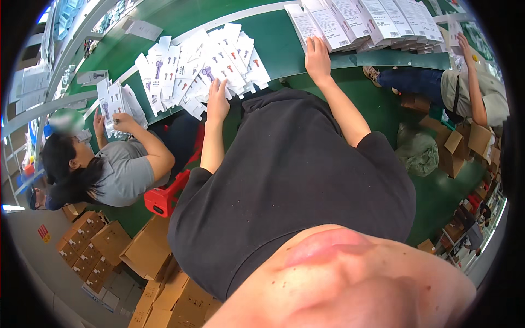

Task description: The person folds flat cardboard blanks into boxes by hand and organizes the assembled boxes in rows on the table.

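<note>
My left hand [217, 102] is at the near edge of a spread pile of flat white printed cartons [186, 71], its stretched fingers touching the closest ones. Purple and red pictures of a handheld device show on their faces. Further right, my right hand [317, 61] lies with fingers extended against the near end of a white box [306, 27]. That box belongs to a leaning row of filled-out white boxes [377, 22] along the table edge. The undersides of both hands are hidden.
A green table [262, 27] runs across in front of me. At left, a seated co-worker [120, 164] handles cartons beside a red stool [167, 194]. Another person [486, 93] works at far right. Cardboard boxes [147, 246] stand behind me at left; open cartons [454, 145] lie right.
</note>
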Action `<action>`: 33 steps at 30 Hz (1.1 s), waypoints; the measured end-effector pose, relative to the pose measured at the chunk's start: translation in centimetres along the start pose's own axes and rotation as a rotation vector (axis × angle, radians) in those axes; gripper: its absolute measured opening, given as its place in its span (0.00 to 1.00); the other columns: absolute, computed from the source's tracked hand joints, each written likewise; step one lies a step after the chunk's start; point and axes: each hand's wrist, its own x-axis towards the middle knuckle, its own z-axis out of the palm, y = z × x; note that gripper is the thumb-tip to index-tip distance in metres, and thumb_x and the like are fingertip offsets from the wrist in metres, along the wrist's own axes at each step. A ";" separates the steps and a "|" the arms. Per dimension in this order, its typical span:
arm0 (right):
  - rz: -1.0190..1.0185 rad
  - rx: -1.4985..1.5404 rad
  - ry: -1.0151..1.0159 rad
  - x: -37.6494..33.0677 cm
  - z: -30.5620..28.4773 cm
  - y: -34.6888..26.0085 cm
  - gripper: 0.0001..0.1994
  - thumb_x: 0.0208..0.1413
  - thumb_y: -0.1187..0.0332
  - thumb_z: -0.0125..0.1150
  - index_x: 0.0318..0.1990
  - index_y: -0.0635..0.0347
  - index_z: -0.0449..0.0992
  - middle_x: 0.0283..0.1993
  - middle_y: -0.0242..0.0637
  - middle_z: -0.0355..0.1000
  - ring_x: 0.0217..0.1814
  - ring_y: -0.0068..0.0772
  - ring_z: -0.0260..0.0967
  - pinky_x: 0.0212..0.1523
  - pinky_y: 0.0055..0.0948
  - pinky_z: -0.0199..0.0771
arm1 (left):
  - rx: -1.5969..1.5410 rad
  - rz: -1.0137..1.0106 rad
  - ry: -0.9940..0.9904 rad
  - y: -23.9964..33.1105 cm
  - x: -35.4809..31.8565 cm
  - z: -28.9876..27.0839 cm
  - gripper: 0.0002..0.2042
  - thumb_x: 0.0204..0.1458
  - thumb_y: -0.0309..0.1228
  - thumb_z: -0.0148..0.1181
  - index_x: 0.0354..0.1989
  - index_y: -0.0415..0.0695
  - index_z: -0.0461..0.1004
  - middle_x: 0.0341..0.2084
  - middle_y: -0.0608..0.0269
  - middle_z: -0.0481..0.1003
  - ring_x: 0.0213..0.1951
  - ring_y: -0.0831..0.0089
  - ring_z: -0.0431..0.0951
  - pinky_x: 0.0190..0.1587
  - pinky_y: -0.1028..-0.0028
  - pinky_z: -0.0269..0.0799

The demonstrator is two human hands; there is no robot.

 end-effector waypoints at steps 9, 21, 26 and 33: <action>-0.029 0.283 -0.156 3.3 -5.5 -4.9 0.42 0.44 0.59 0.70 0.67 0.63 0.60 0.74 0.53 0.51 0.76 0.59 0.46 0.73 0.50 0.48 | -0.327 -0.001 0.154 12.0 2.6 -11.5 0.24 0.53 0.16 0.47 0.61 0.39 0.68 0.61 0.47 0.69 0.63 0.48 0.68 0.63 0.62 0.66; -0.366 0.612 0.020 6.5 -14.4 -11.3 0.69 0.23 0.48 0.83 0.76 0.51 0.42 0.78 0.56 0.34 0.80 0.64 0.28 0.71 0.70 0.29 | -1.192 -0.079 -0.187 15.1 5.2 -17.9 0.22 0.46 0.17 0.59 0.54 0.33 0.70 0.43 0.51 0.78 0.39 0.72 0.80 0.41 0.77 0.76; -0.300 0.666 -0.024 5.7 -16.4 -11.6 0.71 0.21 0.49 0.84 0.76 0.51 0.42 0.76 0.54 0.40 0.80 0.64 0.30 0.70 0.71 0.29 | -1.085 -0.089 -0.319 16.5 5.5 -19.1 0.22 0.44 0.18 0.62 0.51 0.32 0.72 0.35 0.55 0.78 0.31 0.75 0.77 0.33 0.80 0.73; -0.300 0.571 -0.196 4.7 -19.4 -11.8 0.69 0.20 0.54 0.85 0.75 0.53 0.45 0.71 0.56 0.46 0.76 0.64 0.40 0.70 0.65 0.42 | -0.573 0.028 -0.530 17.5 6.2 -20.7 0.22 0.45 0.25 0.65 0.50 0.32 0.73 0.29 0.57 0.77 0.29 0.74 0.75 0.32 0.79 0.71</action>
